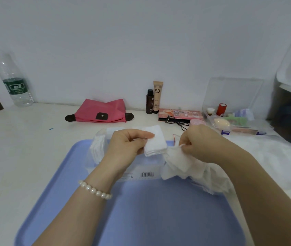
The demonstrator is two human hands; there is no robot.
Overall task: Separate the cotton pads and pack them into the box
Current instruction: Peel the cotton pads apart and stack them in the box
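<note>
The left hand (128,144), just left of centre frame, pinches a small stack of white cotton pads (154,142) between thumb and curled fingers, holding it above a clear box (123,167). A pearl bracelet (95,189) circles that wrist. Just to the right, the right hand (201,142) has its fingertips closed on a thin edge of a loose clump of pads (185,164), which spills down to the right onto the tray. The two hands are close but apart.

The clear box sits on a blue tray (61,183) under the hands; more white pads stand packed at its left end (98,150), and a barcode label shows on its near side. At right of frame a clear case (233,110) with its lid raised holds a sponge, a red roll and other small items.

The tray lies on a pale table (16,148) against a white wall. Along the wall stand a water bottle (14,80) at upper left, a pink pouch (100,111), a dark bottle (150,102) and a beige tube (157,96) marked BB, with a flat makeup palette (180,115) beside them.
</note>
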